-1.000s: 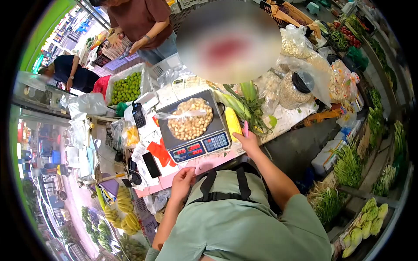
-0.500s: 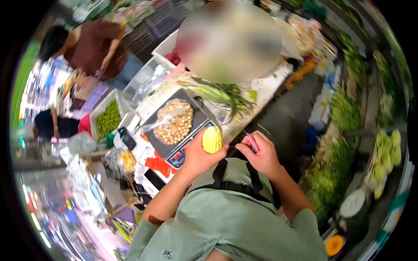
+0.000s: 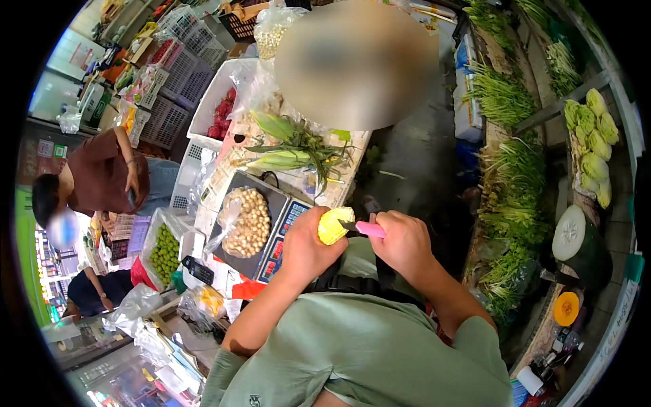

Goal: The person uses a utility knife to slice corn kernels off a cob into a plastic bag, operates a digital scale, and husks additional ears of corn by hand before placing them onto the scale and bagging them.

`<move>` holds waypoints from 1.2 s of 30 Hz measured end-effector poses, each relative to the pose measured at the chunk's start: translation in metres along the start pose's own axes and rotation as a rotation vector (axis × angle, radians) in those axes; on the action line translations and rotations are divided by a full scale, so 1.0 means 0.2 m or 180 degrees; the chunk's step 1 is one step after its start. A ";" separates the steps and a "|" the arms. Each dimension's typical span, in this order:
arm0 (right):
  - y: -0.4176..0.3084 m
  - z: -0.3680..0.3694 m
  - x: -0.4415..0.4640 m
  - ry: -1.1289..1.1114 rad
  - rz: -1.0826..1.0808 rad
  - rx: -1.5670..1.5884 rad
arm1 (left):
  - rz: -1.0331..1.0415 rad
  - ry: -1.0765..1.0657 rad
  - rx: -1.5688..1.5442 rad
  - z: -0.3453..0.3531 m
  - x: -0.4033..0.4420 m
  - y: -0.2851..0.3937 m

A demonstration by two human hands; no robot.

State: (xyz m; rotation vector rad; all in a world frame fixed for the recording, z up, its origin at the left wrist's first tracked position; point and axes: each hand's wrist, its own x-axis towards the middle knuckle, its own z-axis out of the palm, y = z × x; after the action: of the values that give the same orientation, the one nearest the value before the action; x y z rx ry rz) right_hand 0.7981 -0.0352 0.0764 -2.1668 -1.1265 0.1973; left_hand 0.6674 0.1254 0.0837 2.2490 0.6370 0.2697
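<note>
My left hand [image 3: 303, 245] is wrapped round a yellow ear of corn [image 3: 332, 229], its kernels bared at the end that shows. In my right hand [image 3: 405, 243] is a knife with a pink handle [image 3: 370, 230], and its dark blade touches the corn. Ahead of both hands, ears of corn in green husks [image 3: 278, 160] lie on the table beside loose leaves. A clear bag of small round tan produce [image 3: 245, 222] rests on the digital scale [image 3: 277, 239], left of my left hand.
Leafy greens [image 3: 512, 224] line a shelf on the right, near a cut winter melon [image 3: 569, 234]. Two people stand at the left, one in a brown shirt [image 3: 102, 173]. Green fruit [image 3: 165, 251] fills a lined crate; a black phone [image 3: 198, 270] lies nearby.
My right hand has brought the knife against the corn; before, it was apart from it. The view has turned, so the scale and table appear shifted.
</note>
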 end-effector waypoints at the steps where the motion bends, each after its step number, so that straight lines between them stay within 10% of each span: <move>1: 0.01 0.01 0.01 0.0003 -0.0009 0.0012 | -0.0035 0.0002 0.0034 0.01 0.01 0.00; 9: 0.12 0.09 0.04 0.0076 0.0243 0.0091 | 0.0123 -0.0036 0.0089 0.03 0.05 0.01; 12: 0.74 0.25 -0.01 -0.1015 0.2126 -0.0695 | 0.0509 -0.0006 0.0169 0.01 0.04 0.05; 17: 1.04 0.06 -0.12 -0.0702 0.2347 -0.0549 | 0.0286 0.0162 0.0415 0.03 0.10 -0.01; 27: 0.19 -0.07 0.13 -0.0291 0.0140 0.0561 | 0.0607 0.0524 0.0637 0.06 0.16 0.03; 36: 0.28 0.01 0.11 -0.0558 0.0351 -0.0494 | 0.0665 0.0533 0.0880 0.06 0.12 0.02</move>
State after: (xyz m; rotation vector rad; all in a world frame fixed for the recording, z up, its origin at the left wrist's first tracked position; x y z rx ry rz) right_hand 0.8487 -0.0395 0.0424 -2.3896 -1.1520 0.3662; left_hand 0.6938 0.1275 0.0777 2.5833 0.5525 0.5046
